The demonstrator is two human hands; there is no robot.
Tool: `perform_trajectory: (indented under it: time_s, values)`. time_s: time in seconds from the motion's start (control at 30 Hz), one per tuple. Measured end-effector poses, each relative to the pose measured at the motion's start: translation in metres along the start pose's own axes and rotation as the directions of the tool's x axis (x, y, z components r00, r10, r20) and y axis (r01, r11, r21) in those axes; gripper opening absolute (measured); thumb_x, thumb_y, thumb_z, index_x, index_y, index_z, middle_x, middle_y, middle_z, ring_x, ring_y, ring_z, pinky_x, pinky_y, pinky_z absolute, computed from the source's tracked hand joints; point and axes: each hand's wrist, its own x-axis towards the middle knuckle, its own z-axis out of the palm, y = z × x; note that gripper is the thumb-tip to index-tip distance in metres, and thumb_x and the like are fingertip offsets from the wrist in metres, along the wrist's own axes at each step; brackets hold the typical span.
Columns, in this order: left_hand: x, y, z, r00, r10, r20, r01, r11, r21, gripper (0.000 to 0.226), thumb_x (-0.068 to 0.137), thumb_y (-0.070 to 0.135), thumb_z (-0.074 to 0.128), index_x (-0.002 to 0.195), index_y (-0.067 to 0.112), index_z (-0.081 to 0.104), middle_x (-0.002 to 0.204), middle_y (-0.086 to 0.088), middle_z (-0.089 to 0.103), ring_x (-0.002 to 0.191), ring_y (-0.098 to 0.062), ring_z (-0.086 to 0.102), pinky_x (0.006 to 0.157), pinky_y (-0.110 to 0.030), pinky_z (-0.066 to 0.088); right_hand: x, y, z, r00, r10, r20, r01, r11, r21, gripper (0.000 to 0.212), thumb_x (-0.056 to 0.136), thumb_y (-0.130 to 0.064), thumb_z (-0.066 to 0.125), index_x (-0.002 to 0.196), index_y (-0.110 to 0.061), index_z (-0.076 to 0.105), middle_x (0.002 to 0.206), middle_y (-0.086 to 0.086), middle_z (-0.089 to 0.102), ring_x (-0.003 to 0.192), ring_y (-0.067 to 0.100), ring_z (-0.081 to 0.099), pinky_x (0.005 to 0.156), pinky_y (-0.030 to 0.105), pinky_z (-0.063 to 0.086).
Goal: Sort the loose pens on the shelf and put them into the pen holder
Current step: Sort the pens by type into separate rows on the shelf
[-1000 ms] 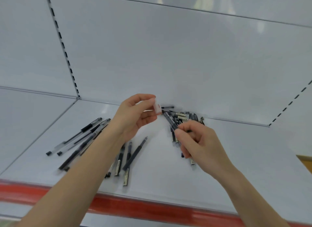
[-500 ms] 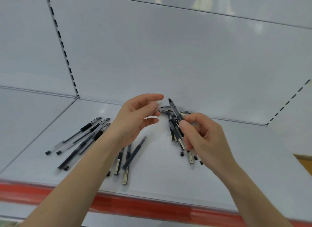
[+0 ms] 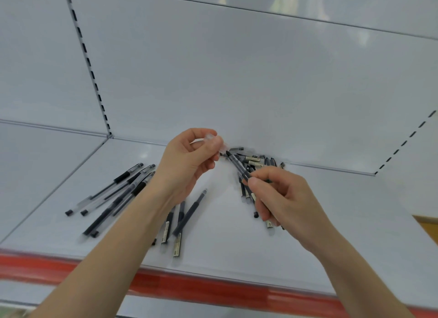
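My right hand [image 3: 282, 197] grips a bundle of dark pens [image 3: 239, 167], with one pen's tip sticking up and left. My left hand [image 3: 187, 161] pinches a small clear pen cap [image 3: 212, 137] between thumb and fingers, close to that tip. Loose pens lie on the white shelf [image 3: 213, 251]: a group with clear barrels [image 3: 113, 194] on the left, three dark ones [image 3: 187, 216] under my left wrist, and a heap [image 3: 258, 160] against the back panel. No pen holder is in view.
The shelf has a red front strip [image 3: 189, 287] along its near edge. A slotted upright [image 3: 90, 64] runs up the back panel on the left, another [image 3: 403, 144] on the right. A brown surface [image 3: 429, 225] shows at the far right.
My right hand tilted the held pen down and left toward the left hand. My left hand lifted a little, and the clear cap now shows between its fingertips.
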Motion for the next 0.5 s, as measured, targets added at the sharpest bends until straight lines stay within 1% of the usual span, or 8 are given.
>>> perform_trajectory:
  time_s: [0.1, 0.17, 0.27, 0.4, 0.47, 0.5]
  values:
    - [-0.002, -0.004, 0.003, 0.999, 0.048, -0.001, -0.048, 0.997, 0.064, 0.010, 0.079, 0.015, 0.062, 0.088, 0.013, 0.065, 0.067, -0.006, 0.065, 0.058, -0.010, 0.054, 0.053, -0.017, 0.044, -0.001, 0.000, 0.002, 1.000, 0.017, 0.011, -0.017, 0.999, 0.048, 0.015, 0.089, -0.019, 0.052, 0.077, -0.013, 0.060, 0.041, -0.002, 0.050, 0.040, 0.013, 0.036, 0.040, 0.017, 0.032]
    - [-0.005, -0.009, 0.007, 0.996, 0.086, -0.019, -0.083, 0.991, 0.101, 0.009, 0.083, 0.013, 0.060, 0.089, 0.013, 0.066, 0.072, -0.010, 0.063, 0.056, -0.009, 0.055, 0.055, -0.017, 0.046, -0.003, 0.003, 0.008, 1.000, 0.020, -0.009, -0.019, 0.996, 0.086, 0.016, 0.091, -0.018, 0.050, 0.077, -0.013, 0.058, 0.041, -0.002, 0.050, 0.040, 0.012, 0.036, 0.040, 0.017, 0.031]
    - [-0.010, -0.017, 0.010, 0.992, 0.109, -0.060, -0.102, 0.988, 0.118, 0.010, 0.086, 0.011, 0.058, 0.091, 0.012, 0.066, 0.067, -0.005, 0.064, 0.057, -0.010, 0.056, 0.056, -0.017, 0.046, -0.006, 0.010, 0.017, 0.999, 0.000, -0.046, 0.006, 0.992, 0.125, 0.019, 0.092, -0.013, 0.049, 0.073, -0.009, 0.053, 0.040, -0.002, 0.045, 0.037, 0.008, 0.033, 0.039, 0.015, 0.029]
    - [-0.015, -0.024, 0.008, 0.996, 0.071, -0.062, -0.063, 0.990, 0.128, 0.012, 0.088, 0.013, 0.057, 0.095, 0.016, 0.066, 0.067, -0.002, 0.068, 0.064, -0.013, 0.061, 0.060, -0.020, 0.051, -0.006, 0.021, 0.025, 0.997, -0.033, -0.063, 0.040, 0.993, 0.109, 0.017, 0.092, -0.013, 0.049, 0.078, -0.004, 0.052, 0.039, -0.003, 0.044, 0.037, 0.007, 0.033, 0.040, 0.017, 0.029]
    - [-0.015, -0.025, 0.008, 0.999, 0.020, -0.045, -0.014, 0.993, 0.119, 0.012, 0.089, 0.015, 0.056, 0.096, 0.018, 0.065, 0.067, -0.001, 0.070, 0.069, -0.016, 0.066, 0.064, -0.024, 0.056, -0.003, 0.025, 0.027, 0.999, -0.031, -0.036, 0.034, 0.996, 0.082, 0.015, 0.093, -0.014, 0.048, 0.080, -0.007, 0.054, 0.040, -0.003, 0.049, 0.036, 0.008, 0.036, 0.040, 0.017, 0.031]
    - [-0.014, -0.024, 0.007, 0.999, 0.000, -0.048, 0.006, 0.992, 0.123, 0.011, 0.089, 0.014, 0.056, 0.095, 0.018, 0.064, 0.066, -0.002, 0.071, 0.069, -0.017, 0.068, 0.064, -0.025, 0.057, -0.001, 0.026, 0.026, 1.000, -0.019, 0.000, 0.019, 0.998, 0.064, 0.015, 0.093, -0.016, 0.049, 0.081, -0.008, 0.055, 0.042, -0.003, 0.053, 0.037, 0.009, 0.039, 0.040, 0.018, 0.033]
